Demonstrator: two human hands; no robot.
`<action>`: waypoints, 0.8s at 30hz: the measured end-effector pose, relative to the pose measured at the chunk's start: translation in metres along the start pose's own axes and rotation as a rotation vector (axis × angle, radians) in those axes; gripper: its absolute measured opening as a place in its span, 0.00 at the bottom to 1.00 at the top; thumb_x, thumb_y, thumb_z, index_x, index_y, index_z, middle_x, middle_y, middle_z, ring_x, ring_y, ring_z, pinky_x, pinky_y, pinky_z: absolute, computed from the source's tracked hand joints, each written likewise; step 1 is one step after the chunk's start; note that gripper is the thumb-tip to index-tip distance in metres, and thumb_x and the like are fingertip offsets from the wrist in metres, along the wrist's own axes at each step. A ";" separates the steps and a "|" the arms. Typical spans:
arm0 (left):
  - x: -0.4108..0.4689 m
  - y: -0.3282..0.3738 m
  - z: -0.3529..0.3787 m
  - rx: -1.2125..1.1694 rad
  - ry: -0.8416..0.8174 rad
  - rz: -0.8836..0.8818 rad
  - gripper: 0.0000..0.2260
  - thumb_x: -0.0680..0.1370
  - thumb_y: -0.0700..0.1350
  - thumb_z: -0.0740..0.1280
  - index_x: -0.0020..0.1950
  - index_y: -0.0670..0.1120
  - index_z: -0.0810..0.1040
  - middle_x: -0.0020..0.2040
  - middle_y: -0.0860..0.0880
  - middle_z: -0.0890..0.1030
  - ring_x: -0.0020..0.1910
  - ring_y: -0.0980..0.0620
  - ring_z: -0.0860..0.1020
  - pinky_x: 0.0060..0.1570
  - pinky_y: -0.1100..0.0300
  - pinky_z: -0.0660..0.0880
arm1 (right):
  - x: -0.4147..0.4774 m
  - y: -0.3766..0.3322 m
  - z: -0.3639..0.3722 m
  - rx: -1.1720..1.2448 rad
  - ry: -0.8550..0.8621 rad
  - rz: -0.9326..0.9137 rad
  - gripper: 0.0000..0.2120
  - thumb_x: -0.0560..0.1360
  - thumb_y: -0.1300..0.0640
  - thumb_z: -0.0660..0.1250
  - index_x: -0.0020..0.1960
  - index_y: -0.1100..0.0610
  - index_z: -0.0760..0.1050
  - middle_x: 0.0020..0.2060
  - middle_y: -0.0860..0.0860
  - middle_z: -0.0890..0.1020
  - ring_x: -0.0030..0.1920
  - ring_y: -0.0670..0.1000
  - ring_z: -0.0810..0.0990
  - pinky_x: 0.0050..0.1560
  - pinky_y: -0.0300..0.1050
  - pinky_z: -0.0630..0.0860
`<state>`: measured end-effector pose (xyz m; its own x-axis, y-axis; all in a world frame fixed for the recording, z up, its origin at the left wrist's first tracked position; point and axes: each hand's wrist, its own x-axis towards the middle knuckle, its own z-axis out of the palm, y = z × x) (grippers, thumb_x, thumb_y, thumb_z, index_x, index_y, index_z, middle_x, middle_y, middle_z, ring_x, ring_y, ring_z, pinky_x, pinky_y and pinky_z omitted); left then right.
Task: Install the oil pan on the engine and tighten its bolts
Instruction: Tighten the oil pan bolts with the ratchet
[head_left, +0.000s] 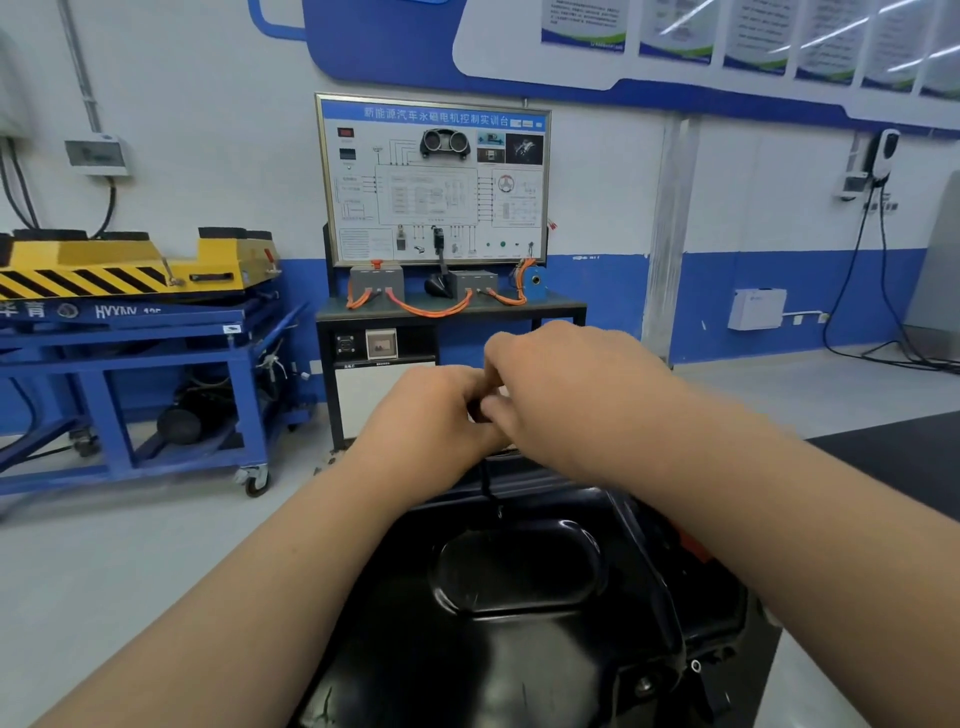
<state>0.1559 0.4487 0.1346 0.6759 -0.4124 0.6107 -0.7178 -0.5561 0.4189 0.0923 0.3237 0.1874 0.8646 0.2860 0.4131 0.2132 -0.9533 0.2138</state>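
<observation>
A white wall (597, 208) with a blue lower band closes the far side of the workshop. At the left stands a blue wheeled cart (156, 374) carrying a yellow platform (119, 265) with black hazard stripes. Just right of it, against the wall, a framed training board (434, 179) with wiring diagrams rises above a small dark worktop (452, 312), where grey boxes are joined by orange cables (431, 310). A black worktop (893, 457) shows at the right edge, behind the right forearm.

The glossy black oil pan (519, 597) fills the lower middle of the view, directly below both forearms, with an oval pressed shape in its upward face. Along its right edge a dark casting (717, 623) shows, with the pan's rim lying against it. A bolt (644, 685) sits in that rim near the bottom right.

The left hand (431, 410) and the right hand (566, 395) meet above the pan's far edge, touching each other. The fingers of both are curled inward toward the point where they meet, and a small dark spot shows between them. Whether either hand pinches something there I cannot tell, since the knuckles hide it. A thin dark strand (485, 483) hangs from below the hands to the pan.
</observation>
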 end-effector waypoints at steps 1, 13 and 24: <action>0.000 -0.002 -0.001 -0.015 -0.016 0.011 0.07 0.69 0.43 0.70 0.33 0.51 0.76 0.30 0.53 0.78 0.29 0.56 0.72 0.32 0.56 0.73 | 0.000 0.002 -0.003 -0.002 -0.036 -0.041 0.08 0.77 0.51 0.61 0.55 0.51 0.68 0.39 0.48 0.68 0.40 0.53 0.72 0.37 0.49 0.70; -0.002 -0.009 -0.009 -0.039 -0.099 0.113 0.19 0.75 0.44 0.69 0.31 0.68 0.76 0.32 0.64 0.78 0.31 0.61 0.73 0.33 0.69 0.66 | -0.020 0.008 -0.028 -0.027 0.048 0.057 0.23 0.72 0.36 0.62 0.31 0.52 0.63 0.28 0.47 0.68 0.28 0.47 0.66 0.27 0.40 0.60; 0.001 -0.002 0.001 0.126 0.015 -0.014 0.12 0.74 0.47 0.66 0.31 0.55 0.70 0.25 0.57 0.71 0.26 0.62 0.70 0.27 0.69 0.63 | -0.014 0.006 -0.020 -0.074 0.181 0.018 0.24 0.73 0.35 0.58 0.29 0.52 0.61 0.28 0.48 0.66 0.27 0.47 0.64 0.27 0.41 0.57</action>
<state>0.1579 0.4485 0.1335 0.6823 -0.3937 0.6161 -0.6811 -0.6485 0.3399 0.0720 0.3159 0.2009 0.7708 0.2884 0.5680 0.1591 -0.9505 0.2668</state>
